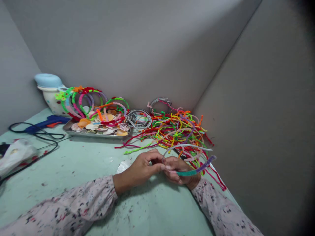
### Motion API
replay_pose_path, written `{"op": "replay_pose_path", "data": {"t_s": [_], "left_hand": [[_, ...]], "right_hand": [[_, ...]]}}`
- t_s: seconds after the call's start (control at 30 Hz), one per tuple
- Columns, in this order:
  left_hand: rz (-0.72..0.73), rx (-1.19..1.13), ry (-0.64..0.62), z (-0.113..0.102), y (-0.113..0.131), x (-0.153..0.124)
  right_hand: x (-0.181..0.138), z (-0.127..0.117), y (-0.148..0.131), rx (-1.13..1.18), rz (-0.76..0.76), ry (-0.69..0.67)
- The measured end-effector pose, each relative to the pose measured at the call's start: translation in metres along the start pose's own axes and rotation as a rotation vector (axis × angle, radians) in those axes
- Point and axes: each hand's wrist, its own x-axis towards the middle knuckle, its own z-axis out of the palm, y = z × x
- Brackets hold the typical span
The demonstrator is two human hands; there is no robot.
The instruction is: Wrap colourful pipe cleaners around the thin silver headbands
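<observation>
Above the table, both my hands meet on a thin curved headband [188, 173]. One of its ends is wrapped in purple, teal and pink fuzzy pipe cleaner; the other half is bare grey. My left hand [145, 166] pinches the band at its bend, thumb and fingertips pressed together near a pink bit. My right hand [180, 166] is closed round the same part from the right, with the wrapped end running over its fingers. The exact spot between the fingertips is partly hidden. Just behind my right hand lies a heap of colourful pipe cleaners [177, 127].
A metal tray [98, 135] holds shells, with finished fuzzy headbands [83, 101] resting on top. Coiled bare bands [139, 119] lie beside it. At the left are a blue glue gun [44, 124], a black cable [52, 144], a blue-lidded container [51, 95] and a white plastic bag [18, 155].
</observation>
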Motion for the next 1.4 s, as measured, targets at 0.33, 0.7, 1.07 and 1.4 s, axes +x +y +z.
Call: {"op": "replay_pose_path", "data": {"t_s": [0.33,0.7,1.07,1.4], "left_hand": [[-0.136,-0.295,-0.26,-0.008,-0.01,0.006],[-0.187,-0.344,-0.04,-0.009,-0.013,0.007],[-0.261,-0.096,0.152,-0.006,-0.025,0.011],[-0.099,0.107,0.13,-0.009,-0.022,0.008]], "right_hand": [[-0.003,0.004,0.0,-0.047,-0.013,0.006],[0.009,0.017,-0.002,-0.239,-0.247,0.369],[0.012,0.029,0.001,-0.382,-0.324,0.592],[0.011,0.022,-0.002,-0.336,-0.286,0.519]]}}
